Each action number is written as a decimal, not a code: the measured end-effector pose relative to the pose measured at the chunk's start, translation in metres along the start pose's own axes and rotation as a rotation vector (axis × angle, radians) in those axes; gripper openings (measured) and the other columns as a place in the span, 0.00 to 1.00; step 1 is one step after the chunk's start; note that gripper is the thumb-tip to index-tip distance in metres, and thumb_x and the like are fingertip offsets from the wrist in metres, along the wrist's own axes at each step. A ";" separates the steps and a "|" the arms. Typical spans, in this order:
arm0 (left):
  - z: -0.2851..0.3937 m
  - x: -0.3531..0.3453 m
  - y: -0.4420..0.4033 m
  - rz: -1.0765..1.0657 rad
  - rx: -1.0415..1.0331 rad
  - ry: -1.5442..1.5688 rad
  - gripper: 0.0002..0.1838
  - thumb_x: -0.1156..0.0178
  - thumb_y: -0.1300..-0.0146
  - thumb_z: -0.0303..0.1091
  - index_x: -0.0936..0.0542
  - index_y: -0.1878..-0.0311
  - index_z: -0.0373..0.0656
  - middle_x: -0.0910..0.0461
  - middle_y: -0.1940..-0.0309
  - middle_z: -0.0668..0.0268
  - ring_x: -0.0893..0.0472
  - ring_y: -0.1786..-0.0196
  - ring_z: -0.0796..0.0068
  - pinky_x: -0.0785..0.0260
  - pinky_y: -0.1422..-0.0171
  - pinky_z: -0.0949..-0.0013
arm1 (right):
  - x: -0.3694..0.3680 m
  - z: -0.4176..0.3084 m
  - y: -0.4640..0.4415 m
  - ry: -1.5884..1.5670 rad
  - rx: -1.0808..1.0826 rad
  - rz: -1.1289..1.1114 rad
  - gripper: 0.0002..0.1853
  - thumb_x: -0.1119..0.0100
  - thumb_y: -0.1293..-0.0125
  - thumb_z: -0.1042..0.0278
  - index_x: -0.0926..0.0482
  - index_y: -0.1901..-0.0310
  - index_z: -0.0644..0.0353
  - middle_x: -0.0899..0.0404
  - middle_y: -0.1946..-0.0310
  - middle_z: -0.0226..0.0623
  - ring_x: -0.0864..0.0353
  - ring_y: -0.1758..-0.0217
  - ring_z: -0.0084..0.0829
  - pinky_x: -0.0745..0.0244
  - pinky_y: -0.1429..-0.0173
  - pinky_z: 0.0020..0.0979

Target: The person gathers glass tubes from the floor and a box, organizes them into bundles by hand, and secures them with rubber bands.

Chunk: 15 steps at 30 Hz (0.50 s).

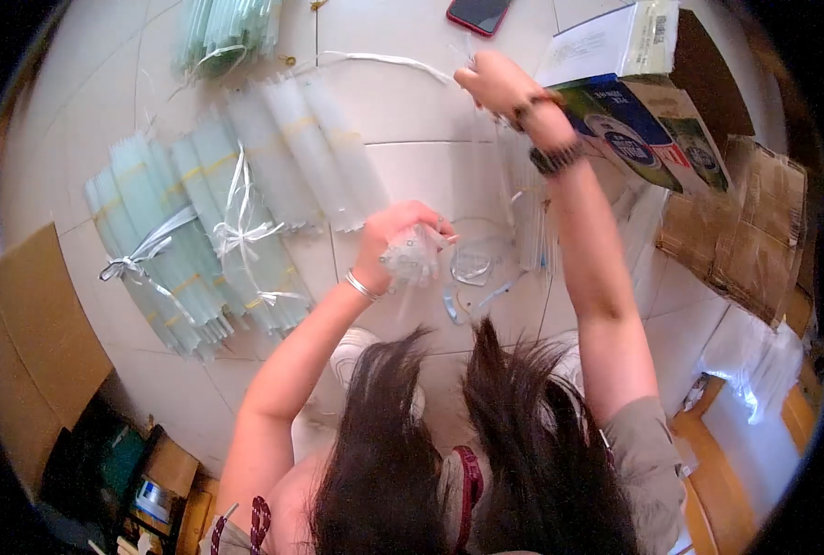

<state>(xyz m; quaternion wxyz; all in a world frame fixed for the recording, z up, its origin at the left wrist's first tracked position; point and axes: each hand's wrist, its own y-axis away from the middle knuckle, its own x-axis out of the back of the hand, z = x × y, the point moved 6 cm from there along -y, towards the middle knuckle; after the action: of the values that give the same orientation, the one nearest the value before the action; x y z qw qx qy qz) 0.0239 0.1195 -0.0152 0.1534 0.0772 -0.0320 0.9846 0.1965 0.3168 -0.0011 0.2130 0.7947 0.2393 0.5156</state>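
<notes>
My left hand (401, 242) is closed around a bunch of clear plastic tubes (414, 257), their round ends facing up towards me. Farther out, my right hand (500, 85) is pinched shut beside a printed carton. Thin clear plastic pieces (467, 57) show faintly at its fingertips; their full shape is hard to make out. Below the right wrist, loose clear tubes (532, 217) lie on the floor. To the left of my left hand lie rubber-banded bundles of tubes (305, 153), and others tied with white ribbon (243, 233).
A phone (478, 13) and a white strip (389, 60) lie at the far side. Another tube bundle (231, 37) is at the upper left. The printed carton (629, 129) and brown cardboard (736, 231) stand right. A cardboard flap (37, 342) rises at left.
</notes>
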 end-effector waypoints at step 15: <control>0.028 0.006 -0.003 -0.025 0.088 0.066 0.09 0.25 0.47 0.26 0.16 0.65 0.45 0.16 0.68 0.69 0.18 0.67 0.76 0.24 0.61 0.72 | 0.028 -0.067 0.222 -0.281 0.826 0.204 0.11 0.31 0.40 0.65 0.23 0.60 0.53 0.25 0.61 0.37 0.20 0.68 0.42 0.24 0.66 0.37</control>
<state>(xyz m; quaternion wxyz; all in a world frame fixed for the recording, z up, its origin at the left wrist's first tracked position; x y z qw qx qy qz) 0.0230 0.1220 0.0138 0.1632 0.0518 0.0176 0.9851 0.1801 0.1633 0.1747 -0.1438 0.8949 0.3144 0.2821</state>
